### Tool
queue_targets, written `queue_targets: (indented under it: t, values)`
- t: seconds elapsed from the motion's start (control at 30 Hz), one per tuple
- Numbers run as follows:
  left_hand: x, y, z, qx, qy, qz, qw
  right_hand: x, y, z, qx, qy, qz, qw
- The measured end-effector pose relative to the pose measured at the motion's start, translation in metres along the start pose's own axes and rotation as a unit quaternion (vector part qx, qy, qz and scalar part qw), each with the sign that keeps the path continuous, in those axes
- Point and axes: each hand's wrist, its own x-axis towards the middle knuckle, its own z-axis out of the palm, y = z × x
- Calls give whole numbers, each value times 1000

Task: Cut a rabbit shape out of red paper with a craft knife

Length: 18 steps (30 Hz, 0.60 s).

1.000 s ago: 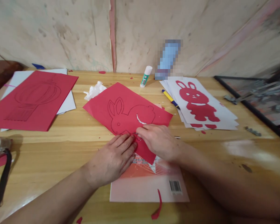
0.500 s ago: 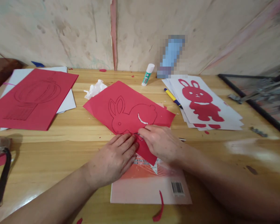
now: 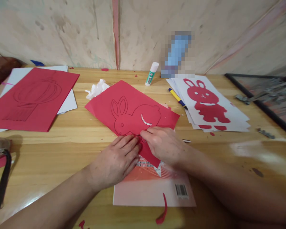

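Note:
A red sheet of paper [image 3: 143, 109] with a rabbit outline drawn on it lies at an angle in the middle, its near corner over a booklet [image 3: 154, 194]. A crescent-shaped slot [image 3: 146, 120] is cut through the rabbit's body. My left hand [image 3: 121, 156] lies flat on the sheet's near left edge, fingers stretched out and pressing down. Closed in a pinch, my right hand [image 3: 165, 144] rests on the paper just right of those fingertips. It grips a slim craft knife [image 3: 138, 135], mostly hidden by the hand, its metal tip at the drawn line.
On the left, a red sheet with a lantern drawing [image 3: 35, 98] covers white papers. A glue stick [image 3: 152, 73] stands at the back. At right are a yellow-and-blue pen [image 3: 178, 99] and a red rabbit cutout [image 3: 205, 98] on white sheets. A red scrap [image 3: 163, 211] lies in front.
My right fingertips have shifted slightly left, closer to my left fingers, and less of the metal tip shows. The view has tilted a little; the paper stays in place.

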Motion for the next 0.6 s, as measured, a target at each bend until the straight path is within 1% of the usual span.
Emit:
queue_targets:
  t: [0.17, 0.3, 0.43, 0.6]
  values:
    - [1, -1, -1, -7, -9, -5, 1000, 0, -2, -1, -18, 22, -25, 999]
    - [1, -1, -2, -18, -13, -10, 1000, 0, -3, -4, -26, 15, -25, 999]
    - [1, 0, -4, -26, -24, -14, 999, 0, -3, -5, -37, 26, -29, 999]
    - [2, 0, -4, -25, -18, -13, 999, -1, -3, -6, -48, 24, -31, 998]
